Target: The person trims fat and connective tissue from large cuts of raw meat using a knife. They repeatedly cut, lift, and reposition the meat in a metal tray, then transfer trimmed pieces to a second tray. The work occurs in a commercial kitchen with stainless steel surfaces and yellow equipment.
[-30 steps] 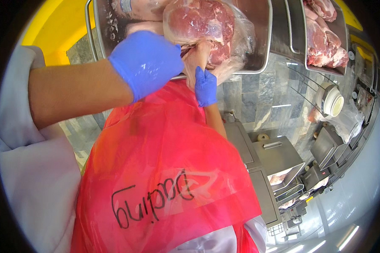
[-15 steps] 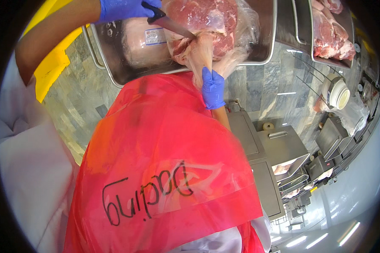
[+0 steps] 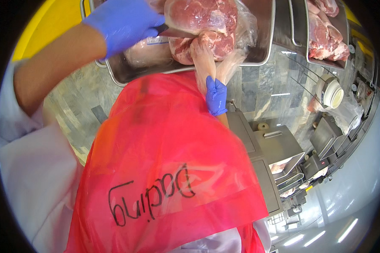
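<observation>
The left hand [image 3: 120,25], gloved in blue, is at the far left over the bin [image 3: 262,25], its fingers curled closed around the dark handle of a knife [image 3: 179,33]; the blade points right across the meat [image 3: 202,17], its tip by the bag [image 3: 204,59], though whether it cuts I cannot tell; the meat lies in the right half of the bin, the clear bag bunched about its right and near sides; nearer, the right hand [image 3: 216,98], also in blue, has its fingers closed tight on the bag's end, which stretches over the near rim; a wrapped piece [image 3: 144,57] lies left of the meat, partly under the left hand; more cuts [image 3: 327,36] fill a second bin [image 3: 299,25] at far right; a red apron [image 3: 169,139] spreads near.
</observation>
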The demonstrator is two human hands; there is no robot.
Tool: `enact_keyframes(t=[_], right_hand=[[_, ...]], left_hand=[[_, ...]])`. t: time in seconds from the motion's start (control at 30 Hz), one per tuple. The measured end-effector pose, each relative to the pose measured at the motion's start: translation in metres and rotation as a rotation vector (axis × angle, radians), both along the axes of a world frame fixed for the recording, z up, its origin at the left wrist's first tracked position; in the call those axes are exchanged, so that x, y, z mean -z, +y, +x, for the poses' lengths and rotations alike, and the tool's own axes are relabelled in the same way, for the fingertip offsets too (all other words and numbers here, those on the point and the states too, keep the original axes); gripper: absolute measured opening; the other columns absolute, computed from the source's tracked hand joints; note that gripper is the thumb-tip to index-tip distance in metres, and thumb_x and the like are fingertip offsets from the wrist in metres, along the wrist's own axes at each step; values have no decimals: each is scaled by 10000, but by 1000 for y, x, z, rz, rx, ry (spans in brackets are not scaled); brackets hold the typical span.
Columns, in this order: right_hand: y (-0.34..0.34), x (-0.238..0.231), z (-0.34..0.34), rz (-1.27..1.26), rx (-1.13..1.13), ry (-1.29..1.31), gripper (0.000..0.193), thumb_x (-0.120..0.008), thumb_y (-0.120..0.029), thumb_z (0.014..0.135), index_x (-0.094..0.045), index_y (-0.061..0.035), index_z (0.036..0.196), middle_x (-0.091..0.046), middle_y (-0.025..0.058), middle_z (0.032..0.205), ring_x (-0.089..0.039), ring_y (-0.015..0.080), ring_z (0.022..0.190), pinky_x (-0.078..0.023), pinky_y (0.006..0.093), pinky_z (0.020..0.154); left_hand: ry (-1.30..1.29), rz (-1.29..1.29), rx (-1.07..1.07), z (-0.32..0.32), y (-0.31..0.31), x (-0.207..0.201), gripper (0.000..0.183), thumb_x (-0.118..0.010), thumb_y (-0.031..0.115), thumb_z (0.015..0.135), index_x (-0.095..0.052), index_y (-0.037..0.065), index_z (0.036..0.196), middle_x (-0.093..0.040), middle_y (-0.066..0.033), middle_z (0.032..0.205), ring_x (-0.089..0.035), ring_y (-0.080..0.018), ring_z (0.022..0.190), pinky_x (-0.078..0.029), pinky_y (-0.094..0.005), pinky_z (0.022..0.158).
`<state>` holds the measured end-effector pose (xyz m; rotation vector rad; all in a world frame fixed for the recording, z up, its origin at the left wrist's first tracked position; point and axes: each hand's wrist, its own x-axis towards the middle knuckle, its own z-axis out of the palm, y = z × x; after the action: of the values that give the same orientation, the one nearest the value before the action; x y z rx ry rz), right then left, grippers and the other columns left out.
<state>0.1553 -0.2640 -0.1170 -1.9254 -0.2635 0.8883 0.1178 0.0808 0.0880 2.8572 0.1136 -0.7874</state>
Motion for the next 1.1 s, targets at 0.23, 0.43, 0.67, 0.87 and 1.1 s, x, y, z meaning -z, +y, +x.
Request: enact_keyframes(t=[0.23,0.43,0.67,0.87,1.1], right_hand=[[5,1,7,28,77,158,388,-610,-294,1002,-645,40,806,-540,4,675,-435,83,662,-410,329,571],[1,0,3,14,104,78,355,-638,-281,984,-636,32,817,-534,-19,700,-432,71,674,-404,299,581],[13,9,12,-103,171,22,334,-680,-253,955,-639,49,819,-556,-7,718,-440,80,693,-417,313,605],[24,25,34,-120,360,-74,410,-687,-305,952,-595,35,742,-516,3,661,-397,94,658,-391,351,574],[59,43,64,-252,478,-305,533,-700,-364,932,-462,2,625,-406,63,560,-332,134,597,-345,395,523]], left_hand=[[-243,-13,-103,-64,23,15,338,-628,336,937,-673,133,1204,-706,-143,1029,-665,-370,924,-538,-456,768],[-34,-60,-106,-39,11,-6,322,-570,313,960,-653,123,1206,-683,-181,860,-664,-367,776,-532,-462,675],[-173,-176,11,-27,33,6,292,-594,272,943,-686,112,1171,-708,-176,937,-680,-356,824,-550,-437,723],[-81,-50,223,29,50,-18,264,-625,271,912,-706,78,1073,-694,-177,849,-676,-346,782,-543,-433,730],[214,-210,400,135,67,-19,199,-642,221,850,-714,39,891,-679,-211,815,-646,-363,732,-505,-445,705]])
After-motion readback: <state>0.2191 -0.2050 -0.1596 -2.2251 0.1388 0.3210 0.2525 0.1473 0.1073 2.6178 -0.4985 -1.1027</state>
